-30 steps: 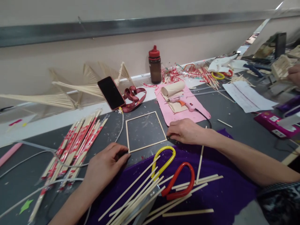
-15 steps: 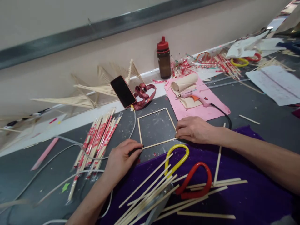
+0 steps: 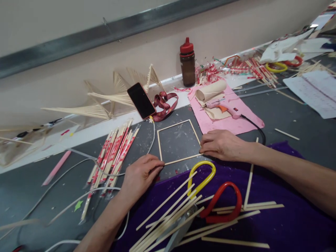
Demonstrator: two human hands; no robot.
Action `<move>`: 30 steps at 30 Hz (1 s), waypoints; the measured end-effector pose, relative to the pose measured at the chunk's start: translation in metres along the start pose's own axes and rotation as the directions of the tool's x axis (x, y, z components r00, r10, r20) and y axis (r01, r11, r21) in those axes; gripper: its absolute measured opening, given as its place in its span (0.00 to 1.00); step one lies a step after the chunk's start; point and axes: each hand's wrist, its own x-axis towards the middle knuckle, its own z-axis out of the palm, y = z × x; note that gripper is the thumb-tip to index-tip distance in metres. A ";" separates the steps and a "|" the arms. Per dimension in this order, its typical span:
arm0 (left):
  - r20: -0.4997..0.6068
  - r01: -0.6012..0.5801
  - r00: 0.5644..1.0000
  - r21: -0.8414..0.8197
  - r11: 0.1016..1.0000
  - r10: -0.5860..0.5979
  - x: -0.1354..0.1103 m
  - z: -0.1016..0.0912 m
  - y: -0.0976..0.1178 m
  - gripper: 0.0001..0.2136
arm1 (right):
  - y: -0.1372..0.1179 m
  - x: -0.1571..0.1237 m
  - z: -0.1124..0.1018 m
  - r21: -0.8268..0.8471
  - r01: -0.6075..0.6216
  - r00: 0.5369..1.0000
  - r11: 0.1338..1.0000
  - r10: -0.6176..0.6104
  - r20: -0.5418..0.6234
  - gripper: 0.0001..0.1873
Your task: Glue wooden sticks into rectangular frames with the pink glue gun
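Note:
A square frame of thin wooden sticks (image 3: 158, 144) lies on the dark grey table. My left hand (image 3: 143, 175) pinches its near left corner between thumb and fingers. At the near right corner my right hand (image 3: 216, 144) is closed on the frame, fingertips bent down to the table. Just in front of the frame are scissors (image 3: 202, 178) with one yellow and one red handle, and loose wooden sticks (image 3: 170, 217) lie across their blades on a purple cloth (image 3: 288, 175). The exact fingertip contact is partly hidden.
Behind my right hand a pink glue gun (image 3: 223, 107) rests on a pink sheet (image 3: 252, 122) beside a cardboard tube (image 3: 211, 90). A phone (image 3: 141, 100), a bottle (image 3: 187, 66) and stick models (image 3: 105, 101) stand near the wall. Wrapped chopsticks (image 3: 112, 154) and white cables (image 3: 78, 213) lie left.
The whole view has shifted slightly, so everything appears a little further right. Both hands keep the same hold on the frame's near corners.

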 end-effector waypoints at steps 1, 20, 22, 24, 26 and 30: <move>-0.001 -0.005 1.000 0.011 1.000 0.005 0.000 0.000 0.000 0.09 | 0.000 0.000 0.000 -0.004 -0.001 1.000 1.000 0.001 -0.002 0.10; 0.044 0.009 0.999 0.025 1.000 -0.010 0.004 -0.001 0.004 0.09 | 0.000 0.000 -0.001 0.055 0.011 1.000 0.998 -0.011 0.006 0.11; 0.056 0.013 0.998 0.028 1.000 -0.014 0.004 0.000 0.003 0.09 | 0.000 0.000 -0.001 0.053 0.016 1.000 0.998 -0.016 0.006 0.10; 0.064 0.015 0.998 0.034 0.999 -0.018 0.004 0.000 0.003 0.09 | 0.000 0.000 -0.001 0.051 0.020 1.000 0.999 -0.020 0.010 0.10; 0.062 0.017 0.998 0.039 0.999 -0.019 0.004 0.000 0.003 0.09 | 0.000 0.001 -0.001 0.051 0.022 1.000 0.998 -0.023 0.016 0.11; 0.062 0.023 0.998 0.045 0.999 -0.026 0.003 0.000 0.003 0.10 | 0.000 0.002 -0.002 0.057 0.021 0.999 0.998 -0.023 0.024 0.11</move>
